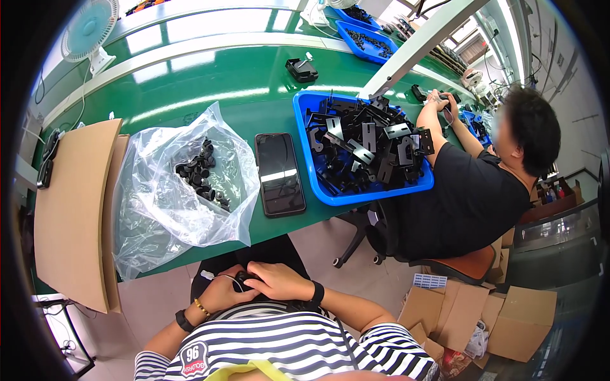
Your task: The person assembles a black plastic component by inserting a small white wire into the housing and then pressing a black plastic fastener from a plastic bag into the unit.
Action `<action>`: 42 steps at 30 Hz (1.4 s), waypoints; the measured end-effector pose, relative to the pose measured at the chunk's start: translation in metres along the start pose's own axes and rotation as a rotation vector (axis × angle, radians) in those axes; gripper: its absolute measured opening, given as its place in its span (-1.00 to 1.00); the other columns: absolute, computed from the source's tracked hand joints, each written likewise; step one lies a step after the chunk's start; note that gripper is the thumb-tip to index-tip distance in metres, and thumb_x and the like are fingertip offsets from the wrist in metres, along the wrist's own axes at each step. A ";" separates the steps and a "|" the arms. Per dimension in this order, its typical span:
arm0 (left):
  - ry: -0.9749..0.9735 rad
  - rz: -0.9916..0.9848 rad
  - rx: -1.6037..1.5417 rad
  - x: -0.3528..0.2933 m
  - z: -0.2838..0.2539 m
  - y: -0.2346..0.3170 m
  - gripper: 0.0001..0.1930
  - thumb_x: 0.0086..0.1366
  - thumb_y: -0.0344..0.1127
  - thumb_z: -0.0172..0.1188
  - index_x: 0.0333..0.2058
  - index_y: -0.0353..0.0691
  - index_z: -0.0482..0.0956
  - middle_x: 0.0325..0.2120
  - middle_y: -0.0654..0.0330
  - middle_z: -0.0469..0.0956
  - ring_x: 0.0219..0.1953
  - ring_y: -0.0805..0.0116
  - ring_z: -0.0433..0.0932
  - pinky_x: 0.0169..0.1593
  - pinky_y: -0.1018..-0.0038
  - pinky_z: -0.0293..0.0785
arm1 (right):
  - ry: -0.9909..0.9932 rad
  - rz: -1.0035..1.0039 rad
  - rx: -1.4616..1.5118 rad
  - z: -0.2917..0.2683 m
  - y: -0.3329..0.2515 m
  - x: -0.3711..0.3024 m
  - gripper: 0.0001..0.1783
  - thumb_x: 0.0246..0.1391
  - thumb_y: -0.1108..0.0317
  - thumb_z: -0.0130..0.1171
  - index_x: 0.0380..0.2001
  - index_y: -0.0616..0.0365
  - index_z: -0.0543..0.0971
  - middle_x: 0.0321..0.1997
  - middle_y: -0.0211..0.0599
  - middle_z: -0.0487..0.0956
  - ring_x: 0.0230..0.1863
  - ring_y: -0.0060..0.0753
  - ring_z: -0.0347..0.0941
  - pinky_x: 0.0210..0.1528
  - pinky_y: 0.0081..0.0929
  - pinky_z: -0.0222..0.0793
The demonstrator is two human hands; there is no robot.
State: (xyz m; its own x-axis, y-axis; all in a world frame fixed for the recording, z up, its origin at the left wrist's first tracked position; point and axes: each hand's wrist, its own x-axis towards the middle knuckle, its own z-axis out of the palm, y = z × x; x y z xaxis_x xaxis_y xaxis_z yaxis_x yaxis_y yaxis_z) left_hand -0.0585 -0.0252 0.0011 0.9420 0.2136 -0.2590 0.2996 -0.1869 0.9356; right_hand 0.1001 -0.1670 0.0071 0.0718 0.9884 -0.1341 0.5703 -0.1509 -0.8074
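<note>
Close to my body, below the table edge, my left hand is closed around a small black piece with a thin pale strand or edge beside it. My right hand meets it from the other side, fingers bent onto the same piece. Most of that piece is hidden by my fingers, so its kind is unclear. On the table ahead lies an open clear plastic bag with several small black knob-like parts in it. A dark smartphone lies to the right of the bag.
A blue bin heaped with black metal brackets stands right of the phone. Cardboard sheets lean at the left. A black holder sits farther back. A co-worker sits at the right, near cardboard boxes.
</note>
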 end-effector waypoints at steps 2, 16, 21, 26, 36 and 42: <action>-0.001 0.000 0.014 -0.001 0.000 0.001 -0.49 0.10 -0.04 0.48 -0.15 -0.31 0.55 -0.30 -0.01 0.63 -0.27 0.17 0.63 -0.16 0.36 0.52 | 0.001 -0.003 0.000 0.001 0.000 -0.001 -0.65 0.30 0.12 0.09 -0.15 0.24 0.41 -0.25 0.04 0.58 -0.26 0.19 0.53 -0.28 -0.03 0.44; 0.006 0.037 0.106 0.002 -0.004 0.005 -0.33 0.09 -0.06 0.47 0.07 -0.30 0.43 -0.13 0.02 0.58 -0.09 0.18 0.61 -0.01 0.35 0.50 | 0.019 -0.072 -0.042 -0.014 -0.005 0.000 -0.60 0.29 0.07 0.15 -0.14 0.24 0.43 -0.23 -0.02 0.59 -0.26 0.11 0.56 -0.26 -0.12 0.46; 0.090 0.141 0.020 0.000 -0.002 0.008 -0.18 0.07 -0.17 0.50 0.25 -0.25 0.29 -0.01 0.04 0.54 0.01 0.18 0.57 0.09 0.35 0.48 | 0.104 -0.125 -0.062 -0.021 -0.009 -0.001 -0.57 0.25 0.09 0.20 -0.04 0.22 0.45 -0.18 -0.01 0.60 -0.24 0.10 0.57 -0.23 -0.16 0.48; 0.065 0.123 -0.122 -0.013 0.003 0.015 -0.14 0.08 -0.30 0.51 0.31 -0.24 0.25 0.01 0.06 0.53 0.05 0.21 0.54 0.12 0.34 0.48 | -0.053 -0.076 -0.038 -0.037 -0.017 -0.008 -0.55 0.17 0.14 0.24 -0.02 0.24 0.45 -0.09 0.10 0.59 -0.08 0.13 0.56 -0.08 -0.11 0.49; 0.229 0.590 0.137 -0.012 -0.013 0.032 -0.69 0.28 -0.51 0.25 -0.01 -0.13 0.67 0.17 0.03 0.41 0.12 0.16 0.45 0.12 0.37 0.43 | 0.096 0.235 0.335 -0.032 0.002 -0.028 -0.54 0.13 0.43 0.32 0.05 0.23 0.40 -0.10 -0.20 0.58 -0.18 -0.48 0.56 -0.18 -0.49 0.53; 0.434 0.497 -0.028 -0.017 -0.001 0.031 -0.59 0.30 -0.41 0.28 0.13 -0.22 0.53 0.11 0.00 0.44 0.14 0.13 0.44 0.13 0.37 0.45 | 0.360 0.171 1.010 -0.014 0.006 -0.027 -0.59 0.22 0.54 0.22 0.05 0.29 0.29 0.06 -0.12 0.50 0.05 -0.27 0.56 0.13 -0.14 0.57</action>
State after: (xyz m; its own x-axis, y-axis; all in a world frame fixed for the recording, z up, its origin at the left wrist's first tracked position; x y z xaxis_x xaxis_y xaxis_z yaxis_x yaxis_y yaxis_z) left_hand -0.0650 -0.0335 0.0351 0.8184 0.4768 0.3207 -0.1652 -0.3393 0.9260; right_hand 0.1133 -0.1944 0.0135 0.4157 0.8754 -0.2466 -0.3951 -0.0704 -0.9160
